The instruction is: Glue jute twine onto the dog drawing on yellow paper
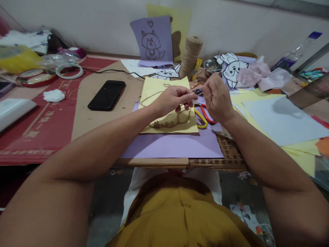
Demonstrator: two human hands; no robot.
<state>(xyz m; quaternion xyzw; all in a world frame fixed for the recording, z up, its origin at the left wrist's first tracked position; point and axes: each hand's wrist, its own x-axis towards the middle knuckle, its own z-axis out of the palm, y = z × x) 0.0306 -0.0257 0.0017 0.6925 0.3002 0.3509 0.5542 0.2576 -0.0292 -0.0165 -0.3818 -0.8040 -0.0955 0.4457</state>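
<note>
My left hand (177, 97) is over the yellow sheet (172, 129), its thumb and fingers pinched on a thin strand that looks like twine. Close beside it on the right, my right hand (217, 97) is raised and closed, gripping the other end of the short strand. Brown twine outlines (169, 123) lie on the yellow sheet, with a small heart near its top. Under that sheet is a purple sheet (174, 147). Scissors (203, 120) with one yellow and one red handle rest just below my hands, their blades partly hidden.
A twine spool (191, 56) stands behind my hands, near a metal bowl (211, 65). Propped against the wall is a purple fox picture (154, 44). A black phone (106, 95) and a tape roll (69, 71) lie left; paper sheets (285, 120) and a bottle (295, 53) are right.
</note>
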